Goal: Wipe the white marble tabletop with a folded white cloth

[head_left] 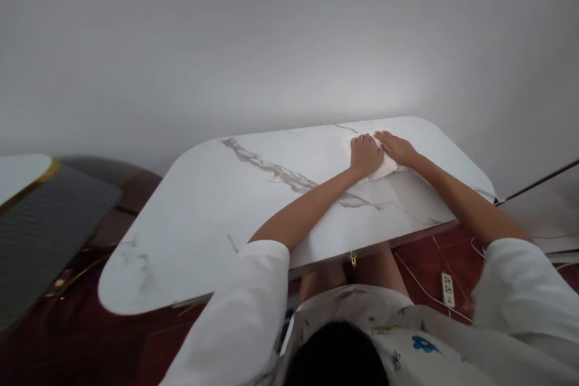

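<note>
A white cloth [385,167] lies crumpled on the marble-patterned tabletop [199,211], towards its far right side. My left hand [366,155] is on the cloth, its fingers bent down over the fabric. Close against it, my right hand [395,148] rests on the cloth's right part with its fingers stretched out flat. Both arms reach forward across the table. The palms and most of the fabric beneath them are hidden.
A plain grey wall [271,42] rises behind the table. At the left stands another white-topped piece with a gold edge [47,170]. A white power strip [447,289] and cables lie on the dark red floor [420,265]. A small gold fitting [353,259] hangs at the table's front edge.
</note>
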Motion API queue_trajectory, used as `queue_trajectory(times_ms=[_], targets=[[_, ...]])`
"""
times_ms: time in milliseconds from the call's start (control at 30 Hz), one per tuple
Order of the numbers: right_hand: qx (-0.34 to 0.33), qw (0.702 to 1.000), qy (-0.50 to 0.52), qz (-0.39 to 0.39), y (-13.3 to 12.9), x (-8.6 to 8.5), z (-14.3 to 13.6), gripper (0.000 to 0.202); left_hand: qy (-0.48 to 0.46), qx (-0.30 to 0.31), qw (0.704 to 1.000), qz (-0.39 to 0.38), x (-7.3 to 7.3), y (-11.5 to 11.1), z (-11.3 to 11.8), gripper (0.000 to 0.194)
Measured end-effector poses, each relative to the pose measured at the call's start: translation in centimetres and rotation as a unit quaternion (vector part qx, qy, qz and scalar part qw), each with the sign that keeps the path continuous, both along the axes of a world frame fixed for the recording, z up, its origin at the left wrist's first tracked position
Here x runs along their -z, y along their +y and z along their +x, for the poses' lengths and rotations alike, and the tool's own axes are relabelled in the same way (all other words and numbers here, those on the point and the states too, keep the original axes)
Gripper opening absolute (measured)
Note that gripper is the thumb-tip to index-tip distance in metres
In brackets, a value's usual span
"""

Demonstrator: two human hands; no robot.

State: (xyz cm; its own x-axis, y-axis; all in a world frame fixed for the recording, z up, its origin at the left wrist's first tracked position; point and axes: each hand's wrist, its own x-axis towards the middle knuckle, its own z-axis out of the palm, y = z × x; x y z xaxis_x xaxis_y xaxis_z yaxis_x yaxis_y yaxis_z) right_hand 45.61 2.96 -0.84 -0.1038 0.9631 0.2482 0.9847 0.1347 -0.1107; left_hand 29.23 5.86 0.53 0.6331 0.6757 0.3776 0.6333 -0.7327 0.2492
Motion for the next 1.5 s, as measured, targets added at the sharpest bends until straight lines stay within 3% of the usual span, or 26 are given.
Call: queue_trajectory(times_ms=[167,300,433,533,633,733,900,1100,1200,1333,1500], targets=[[-0.03,0.999,0.008,-0.016,6.2,0.0,0.1,0.059,0.007,-0.049,0.999,0.01,0.3,4.6,0.1,0.035],[-0.037,0.999,0.019,-0.008,9.2,0.3,1.2,0.061,0.018,-0.063,0.998,0.015,0.3,7.1,1.2,0.037],[-0.007,1.0,0.021,-0.011,9.9,0.2,3.5,0.062,0.011,-0.038,0.999,0.018,0.2,8.8,3.9,0.038],[0.037,0.999,0.018,0.001,8.6,0.0,5.5,0.06,0.007,0.0,1.0,0.011,0.1,8.9,6.3,0.037],[0.06,0.998,0.012,0.007,5.8,-0.1,6.8,0.06,0.006,0.033,0.999,0.016,0.2,7.3,7.9,0.038],[0.083,0.997,0.008,-0.007,2.0,0.1,6.9,0.058,0.004,0.065,0.998,0.023,0.5,4.3,8.0,0.039],[0.116,0.993,0.012,-0.027,-5.1,0.0,4.9,0.054,0.006,0.088,0.996,0.023,0.5,-2.3,5.9,0.044],[0.099,0.995,0.013,-0.019,-13.7,-0.6,1.4,0.053,0.029,0.098,0.995,0.006,-0.2,-10.5,2.4,0.049],[0.1,0.995,0.017,-0.011,-17.8,-0.7,0.8,0.053,0.033,0.126,0.991,0.008,-0.3,-13.6,1.7,0.049],[0.125,0.992,0.021,-0.004,-21.1,-0.7,2.4,0.053,0.024,0.158,0.987,0.015,-0.2,-15.6,3.4,0.05],[0.146,0.989,0.012,-0.007,-19.6,-0.7,6.5,0.054,-0.013,0.164,0.986,0.015,-0.1,-14.4,7.7,0.043]])
